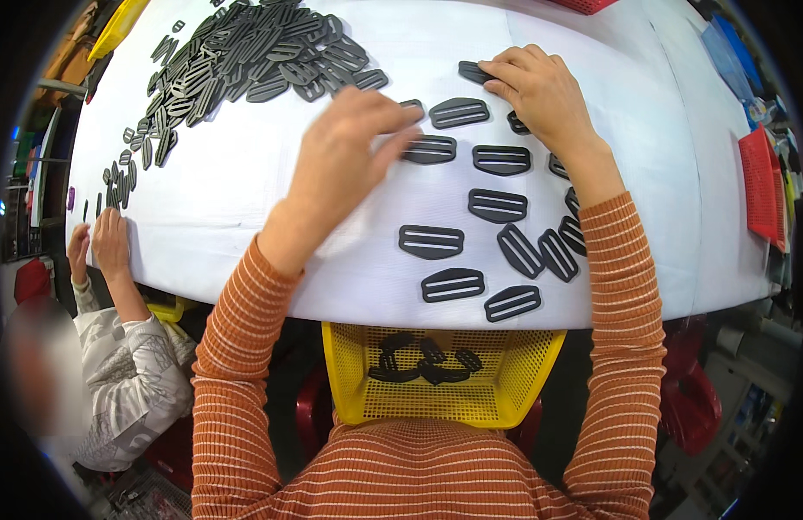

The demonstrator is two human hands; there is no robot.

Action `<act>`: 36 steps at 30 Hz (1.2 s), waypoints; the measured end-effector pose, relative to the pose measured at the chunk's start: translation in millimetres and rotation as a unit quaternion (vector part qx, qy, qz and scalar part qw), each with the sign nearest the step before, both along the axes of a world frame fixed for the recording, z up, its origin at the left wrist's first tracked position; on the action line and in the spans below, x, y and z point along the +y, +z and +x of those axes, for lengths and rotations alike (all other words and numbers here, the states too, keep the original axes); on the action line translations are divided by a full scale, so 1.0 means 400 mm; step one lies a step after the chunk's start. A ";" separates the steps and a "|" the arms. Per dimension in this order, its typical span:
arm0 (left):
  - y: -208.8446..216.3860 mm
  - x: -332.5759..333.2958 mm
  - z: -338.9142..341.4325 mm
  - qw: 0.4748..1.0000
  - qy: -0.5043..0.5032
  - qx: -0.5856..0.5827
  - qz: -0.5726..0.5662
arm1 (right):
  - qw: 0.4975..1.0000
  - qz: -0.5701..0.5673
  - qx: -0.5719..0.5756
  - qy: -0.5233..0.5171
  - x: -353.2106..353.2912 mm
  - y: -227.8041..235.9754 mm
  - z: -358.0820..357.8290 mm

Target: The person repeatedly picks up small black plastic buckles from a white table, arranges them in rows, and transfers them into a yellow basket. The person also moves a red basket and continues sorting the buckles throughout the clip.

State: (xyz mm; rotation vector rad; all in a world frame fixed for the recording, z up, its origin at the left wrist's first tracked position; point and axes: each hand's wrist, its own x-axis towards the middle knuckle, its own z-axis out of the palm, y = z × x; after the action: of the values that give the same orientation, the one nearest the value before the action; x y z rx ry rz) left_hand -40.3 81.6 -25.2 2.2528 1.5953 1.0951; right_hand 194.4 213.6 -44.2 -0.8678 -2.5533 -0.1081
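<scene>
Black plastic slide buckles lie over the white table, flat and separate in front of me. At the far side my right hand [536, 91] pinches the right end of one slide buckle [473, 72] against the tabletop. My left hand [349, 143], a little blurred, hovers left of the spread buckles, thumb and forefinger apart with nothing visible between them. Its forefinger tip partly covers one buckle [411, 105], and its thumb overlaps another buckle [432, 150]. Close to both hands lie a tilted buckle [460, 113] and a two-slotted buckle [501, 159].
A large heap of buckles [254, 52] covers the far left. Below the table edge, a yellow basket [519, 381] at my lap holds several buckles. To the left, another person [128, 373] handles buckles at the table. A red basket [760, 186] hangs by the right edge.
</scene>
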 end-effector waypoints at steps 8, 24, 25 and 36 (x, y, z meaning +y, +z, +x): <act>-0.023 -0.048 0.046 0.988 -0.029 0.149 0.029 | 0.964 -0.189 0.021 -0.188 -0.057 0.086 0.007; -0.036 -0.006 -0.003 0.980 0.071 0.171 0.075 | 0.936 -0.135 0.203 -0.255 -0.246 0.099 0.258; -0.039 -0.010 0.002 0.975 0.066 0.187 0.098 | 0.930 -0.146 0.223 -0.253 -0.259 0.089 0.261; -0.044 -0.035 0.010 0.988 0.046 0.142 0.046 | 0.916 -0.148 0.249 -0.276 -0.392 0.074 0.286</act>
State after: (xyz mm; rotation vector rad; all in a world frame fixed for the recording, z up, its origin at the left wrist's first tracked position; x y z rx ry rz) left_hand -36.3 67.5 -42.9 2.5138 1.8045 0.9173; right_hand 308.8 56.8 -14.5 -1.4983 -1.8193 0.3031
